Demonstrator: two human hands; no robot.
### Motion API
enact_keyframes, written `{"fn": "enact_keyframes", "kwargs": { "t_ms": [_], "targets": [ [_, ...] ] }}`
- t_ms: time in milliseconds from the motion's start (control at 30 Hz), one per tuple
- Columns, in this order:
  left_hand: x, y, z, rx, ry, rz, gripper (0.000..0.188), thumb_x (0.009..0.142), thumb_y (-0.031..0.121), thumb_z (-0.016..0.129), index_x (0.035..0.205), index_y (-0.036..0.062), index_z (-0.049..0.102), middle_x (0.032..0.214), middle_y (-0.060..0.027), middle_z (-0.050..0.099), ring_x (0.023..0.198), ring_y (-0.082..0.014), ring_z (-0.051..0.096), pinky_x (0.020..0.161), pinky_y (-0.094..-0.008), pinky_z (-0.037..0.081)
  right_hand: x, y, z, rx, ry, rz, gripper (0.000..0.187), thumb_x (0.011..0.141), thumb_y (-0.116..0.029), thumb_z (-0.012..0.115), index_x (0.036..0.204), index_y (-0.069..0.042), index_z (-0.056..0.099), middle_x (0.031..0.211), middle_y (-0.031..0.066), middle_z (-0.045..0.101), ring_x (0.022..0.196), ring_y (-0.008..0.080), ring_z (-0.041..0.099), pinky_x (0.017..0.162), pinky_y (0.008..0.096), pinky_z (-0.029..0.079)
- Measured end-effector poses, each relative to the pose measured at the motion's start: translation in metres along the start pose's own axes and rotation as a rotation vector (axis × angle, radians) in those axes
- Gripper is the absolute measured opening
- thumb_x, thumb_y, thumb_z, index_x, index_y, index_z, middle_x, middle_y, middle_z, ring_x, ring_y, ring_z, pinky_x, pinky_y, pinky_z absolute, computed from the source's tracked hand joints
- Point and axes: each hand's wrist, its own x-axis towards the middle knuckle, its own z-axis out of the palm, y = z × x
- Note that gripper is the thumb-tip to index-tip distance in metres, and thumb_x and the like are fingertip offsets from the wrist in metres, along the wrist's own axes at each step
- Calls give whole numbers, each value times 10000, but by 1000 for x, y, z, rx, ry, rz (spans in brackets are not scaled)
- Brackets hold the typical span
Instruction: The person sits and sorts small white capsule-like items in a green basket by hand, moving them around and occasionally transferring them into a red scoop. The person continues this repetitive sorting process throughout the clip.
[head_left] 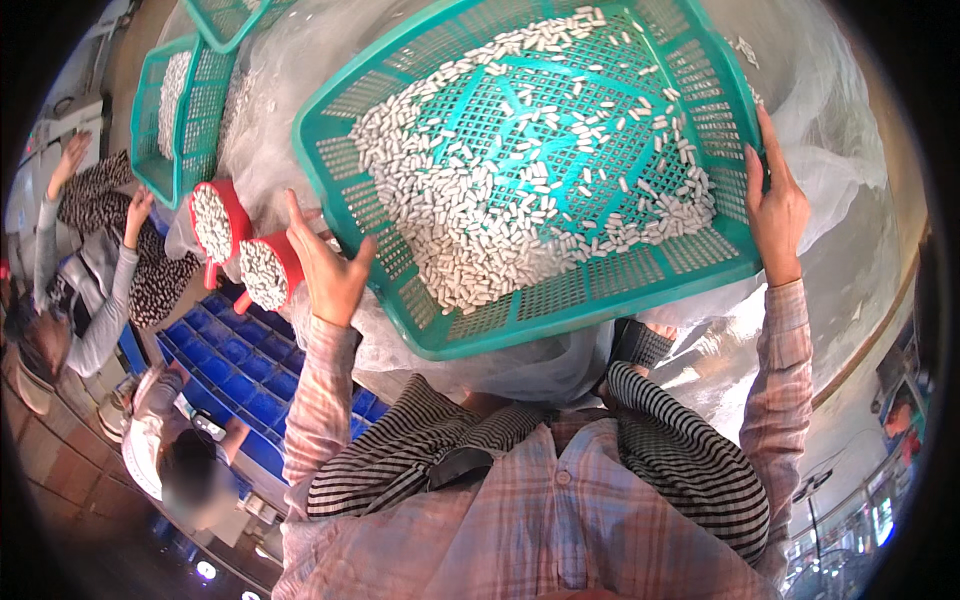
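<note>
A large green plastic basket [560, 325] with lattice sides is tilted in front of me. Small white capsule-shaped pieces [480, 265] are heaped along its near left side and scattered thinly over the rest of its floor. My right hand [778, 205] grips the right rim, thumb on the inner side. At the left side is my left hand [335, 270], its thumb against the rim and its forefinger stretched away; some of its fingers are hard to make out. Just beyond it stand two red scoops [297, 265] with handles, both filled with the same white pieces.
Another green basket [205, 130] with white pieces stands at the upper left, part of a further one [225, 25] above it. Translucent sheeting [830, 130] covers the work surface. Blue compartment trays [225, 350] lie lower left. Two co-workers sit left, one with raised hands [70, 160].
</note>
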Motion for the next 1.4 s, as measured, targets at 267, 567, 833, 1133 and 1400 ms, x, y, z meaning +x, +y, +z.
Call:
{"fn": "enact_keyframes", "kwargs": {
  "t_ms": [267, 567, 833, 1133, 1400],
  "targets": [
    [-24, -16, -11, -579, -229, -351, 434, 857, 110, 616, 1252, -29, 501, 979, -74, 669, 839, -116, 605, 745, -263, 493, 1, 18, 16, -30, -91, -37, 490, 973, -225, 500, 1444, -257, 365, 1014, 131, 687, 608, 313, 651, 513, 391, 479],
    [-29, 50, -83, -1045, 202, -381, 741, 824, -81, 580, 1478, 28, 248, 1105, -101, 645, 869, -97, 629, 721, -223, 515, 44, -22, 13, -186, -269, -495, 595, 908, -102, 523, 1466, -106, 314, 1487, 147, 310, 1368, 363, 298, 1122, 438, 257],
    [-40, 23, -55, -1056, 228, -409, 696, 830, -90, 542, 1463, -16, 261, 1202, -100, 609, 974, -102, 610, 848, -242, 484, 35, -219, 185, 212, -245, -186, 688, 892, -525, 531, 1468, -209, 322, 1499, 266, 216, 1398, 458, 135, 1111, 556, 128],
    [-38, 1, -51, -1007, 206, -453, 749, 779, -123, 516, 1471, -4, 255, 1251, -89, 577, 973, -85, 600, 808, -209, 478, -51, -290, 117, 381, -845, -1025, 564, 852, -457, 587, 1387, -370, 429, 1551, 62, 225, 1424, 330, 205, 1133, 604, 81],
    [-36, -10, -30, -993, 215, -439, 755, 782, -112, 509, 1480, 16, 250, 1225, -65, 589, 926, -65, 587, 787, -187, 461, 14, -183, 174, 166, -374, -512, 557, 882, -500, 515, 1411, -363, 408, 1532, 68, 285, 1410, 345, 237, 1082, 654, 112]
  ]
}}
